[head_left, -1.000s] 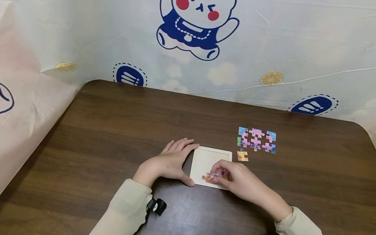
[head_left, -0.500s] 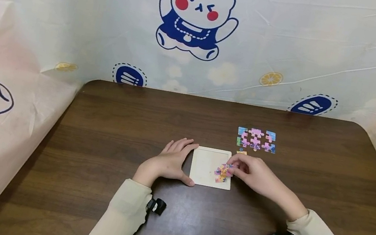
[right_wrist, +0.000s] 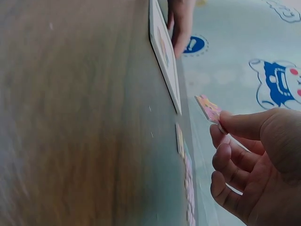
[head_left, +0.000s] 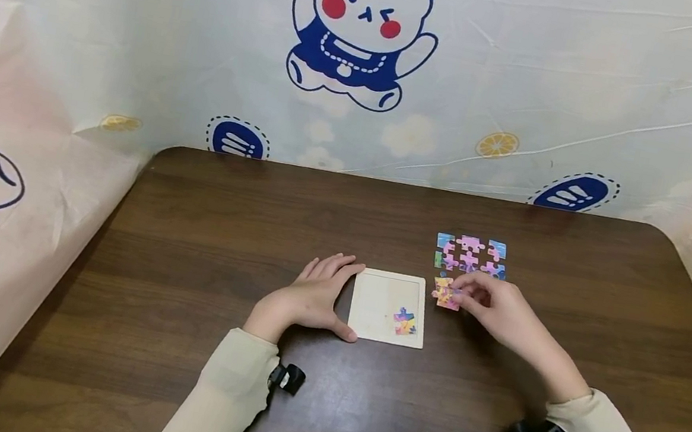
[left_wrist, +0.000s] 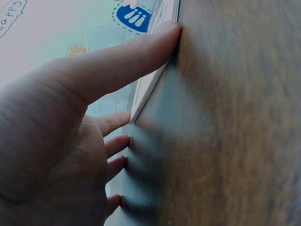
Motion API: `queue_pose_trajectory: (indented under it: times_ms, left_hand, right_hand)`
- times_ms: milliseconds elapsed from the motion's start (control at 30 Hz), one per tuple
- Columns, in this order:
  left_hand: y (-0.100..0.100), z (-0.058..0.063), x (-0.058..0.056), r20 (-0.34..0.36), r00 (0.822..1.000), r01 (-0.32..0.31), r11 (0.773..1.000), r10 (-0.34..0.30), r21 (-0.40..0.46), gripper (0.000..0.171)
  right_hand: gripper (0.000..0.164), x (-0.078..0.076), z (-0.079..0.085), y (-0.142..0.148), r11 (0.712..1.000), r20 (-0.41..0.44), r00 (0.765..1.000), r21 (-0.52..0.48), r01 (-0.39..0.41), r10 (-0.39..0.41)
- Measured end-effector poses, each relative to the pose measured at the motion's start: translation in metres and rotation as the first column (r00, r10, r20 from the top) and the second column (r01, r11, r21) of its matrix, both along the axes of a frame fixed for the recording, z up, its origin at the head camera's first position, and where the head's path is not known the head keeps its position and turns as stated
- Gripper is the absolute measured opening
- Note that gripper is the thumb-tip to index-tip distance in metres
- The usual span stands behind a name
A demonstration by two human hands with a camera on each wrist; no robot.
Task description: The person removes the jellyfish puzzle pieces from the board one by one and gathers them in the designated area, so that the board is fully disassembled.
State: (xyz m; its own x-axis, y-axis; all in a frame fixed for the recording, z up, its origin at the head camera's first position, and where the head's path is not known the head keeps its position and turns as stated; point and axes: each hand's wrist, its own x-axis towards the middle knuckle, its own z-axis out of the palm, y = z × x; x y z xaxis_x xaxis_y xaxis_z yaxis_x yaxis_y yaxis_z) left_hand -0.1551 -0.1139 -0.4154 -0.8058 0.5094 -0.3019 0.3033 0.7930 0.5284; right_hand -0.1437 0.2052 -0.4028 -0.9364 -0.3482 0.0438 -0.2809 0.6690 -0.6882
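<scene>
My left hand (head_left: pixel 315 297) lies spread at the left side of a pale square puzzle tray (head_left: pixel 369 332). Its thumb and index finger touch the tray's two left corners. Inside the tray, toward the lower right, sit joined yellow, orange and purple puzzle pieces (head_left: pixel 405 322). Just right of the tray, my right hand (head_left: pixel 500 305) pinches a pink and yellow puzzle piece (right_wrist: pixel 208 108) between thumb and fingertips. In the right wrist view that piece is raised above the table. A loose yellow puzzle piece (head_left: pixel 441 282) lies partly hidden behind it.
Beyond the right hand, several pink and blue puzzle pieces (head_left: pixel 471 244) lie in loose rows on the dark wooden table (head_left: pixel 233 227). A cloth with printed bears (head_left: pixel 362 26) hangs along the back and sides.
My right hand has moved from the tray up and right, carrying the pinched puzzle piece out. The joined pieces in the tray are now uncovered. My left hand has stayed put.
</scene>
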Motion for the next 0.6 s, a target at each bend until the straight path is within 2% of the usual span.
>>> queue_pose_trajectory:
  times_ms: [433, 600]
  left_hand:
    - [0.001, -0.006, -0.003, 0.001, 1.000, -0.005, 1.000, 0.005, -0.005, 0.114]
    - [0.001, -0.004, -0.002, 0.001, 1.000, -0.003, 1.000, 0.003, -0.018, 0.113]
  right_hand:
    - [0.015, -0.016, 0.000, 0.025, 0.992, 0.035, 0.992, 0.045, 0.116, -0.117]
    - [0.013, -0.023, -0.003, 0.031, 0.985, 0.058, 0.986, 0.091, 0.149, -0.155]
